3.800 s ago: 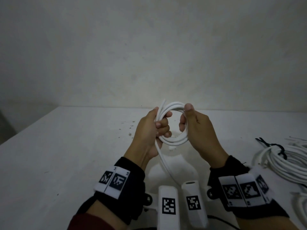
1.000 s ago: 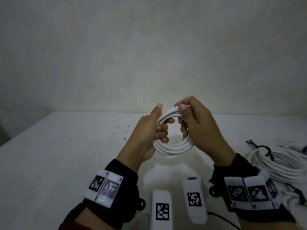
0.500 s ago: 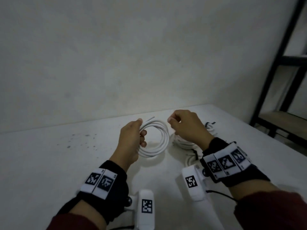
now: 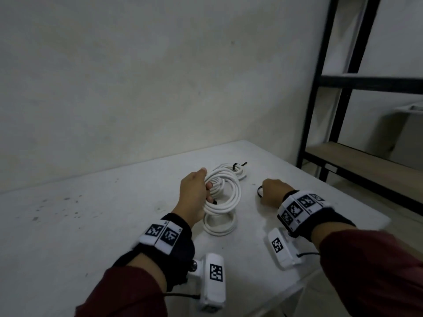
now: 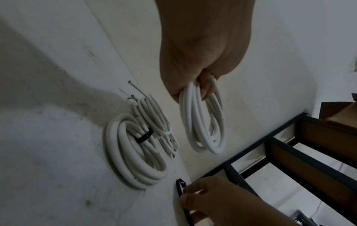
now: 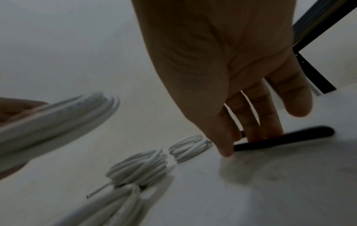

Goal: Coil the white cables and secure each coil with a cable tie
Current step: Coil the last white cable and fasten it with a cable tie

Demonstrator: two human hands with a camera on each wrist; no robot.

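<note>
Head view: the left hand (image 4: pixel 194 193) curls its fingers through a coil of smooth white round cable (image 4: pixel 225 194), holding it clear of the pale grey worktop (image 4: pixel 80 225) so that the loops stay gathered and do not spring apart. At about 3 o'clock from that coil, the right hand (image 4: pixel 272 194) rests knuckles-up on the worktop over a thin black plastic cable tie (image 4: pixel 259 192), one looped end of which shows just beyond the fingers.

Right wrist view: the fingertips (image 6: pixel 225 150) press down on the tie (image 6: pixel 286 139), which lies flat on the surface; whether the thumb has closed under it cannot be told, so this reads as a pickup in progress rather than a completed pinch.

Left wrist view: the held coil (image 5: pixel 203 122) hangs from the fingers as an elongated ring, its far side free, which leaves room for a tie to be passed round the bundle. Further white coils lie on the worktop beside it, and one thick coil (image 5: pixel 135 152) wears a black band, so part of the task appears done.

A black metal shelving frame (image 4: pixel 320 88) stands at 2 o'clock, well apart from the work. The next step is probably to carry the tie to the held coil.
</note>
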